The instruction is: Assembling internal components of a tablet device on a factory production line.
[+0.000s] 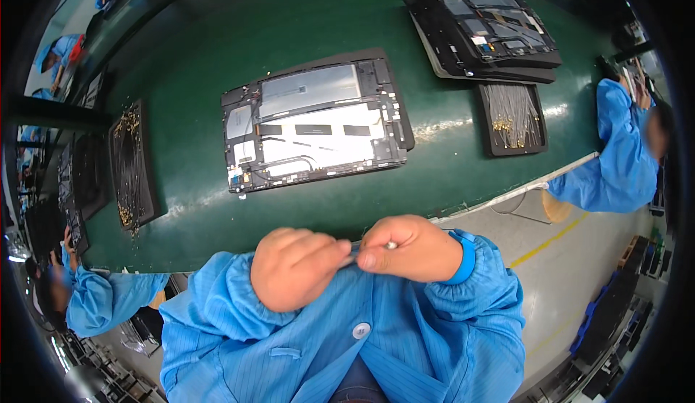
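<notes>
Close to my body, just off the table's near edge, my left hand (295,267) and my right hand (414,249) meet with their fingertips together. Both are closed. Between the fingertips shows a thin greyish piece (352,257), too small and blurred to name. A small whitish end (391,245) pokes out of my right fist. On the table ahead lies an opened flat electronic device (318,129), its silver and black inner parts facing up. It rests on a dark foam pad (402,106).
A stack of similar opened devices (485,26) stands at the far right of the green table (195,178). Below it, a black tray (539,144) holds thin grey cables with gold ends. Another tray (148,199) of dark cables is at left. Co-workers in blue sit at both sides.
</notes>
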Tool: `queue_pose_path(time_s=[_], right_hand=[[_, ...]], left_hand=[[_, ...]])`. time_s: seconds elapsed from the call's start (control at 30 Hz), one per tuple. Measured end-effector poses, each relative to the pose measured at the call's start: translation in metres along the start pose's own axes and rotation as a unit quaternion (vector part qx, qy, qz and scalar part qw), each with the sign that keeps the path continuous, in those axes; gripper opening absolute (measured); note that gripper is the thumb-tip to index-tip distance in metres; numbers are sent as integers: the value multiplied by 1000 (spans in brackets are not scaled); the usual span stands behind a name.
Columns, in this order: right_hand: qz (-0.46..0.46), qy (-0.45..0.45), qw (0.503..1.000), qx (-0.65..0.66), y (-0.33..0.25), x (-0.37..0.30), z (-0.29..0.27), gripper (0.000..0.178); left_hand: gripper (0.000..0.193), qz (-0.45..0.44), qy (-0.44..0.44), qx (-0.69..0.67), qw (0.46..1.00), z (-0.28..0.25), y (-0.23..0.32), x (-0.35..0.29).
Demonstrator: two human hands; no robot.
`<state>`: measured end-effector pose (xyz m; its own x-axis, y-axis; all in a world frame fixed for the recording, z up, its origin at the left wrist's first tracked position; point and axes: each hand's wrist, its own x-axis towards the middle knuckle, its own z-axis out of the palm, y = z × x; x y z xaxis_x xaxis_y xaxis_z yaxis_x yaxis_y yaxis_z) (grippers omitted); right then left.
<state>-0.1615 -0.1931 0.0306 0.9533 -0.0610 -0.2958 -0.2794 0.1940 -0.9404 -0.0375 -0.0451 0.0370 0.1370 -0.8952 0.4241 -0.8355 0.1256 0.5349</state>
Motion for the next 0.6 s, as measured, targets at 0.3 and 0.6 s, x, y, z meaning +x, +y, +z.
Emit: queue_pose_path(time_s=[0.3, 0.6], right_hand=[[70, 284, 933, 211, 6, 36, -5, 31], [-138, 438, 873, 168, 11, 62, -11, 36]], left_hand=[[18, -105, 51, 82, 990, 28, -33, 27], [14, -71, 23, 129, 989, 44, -59, 30]])
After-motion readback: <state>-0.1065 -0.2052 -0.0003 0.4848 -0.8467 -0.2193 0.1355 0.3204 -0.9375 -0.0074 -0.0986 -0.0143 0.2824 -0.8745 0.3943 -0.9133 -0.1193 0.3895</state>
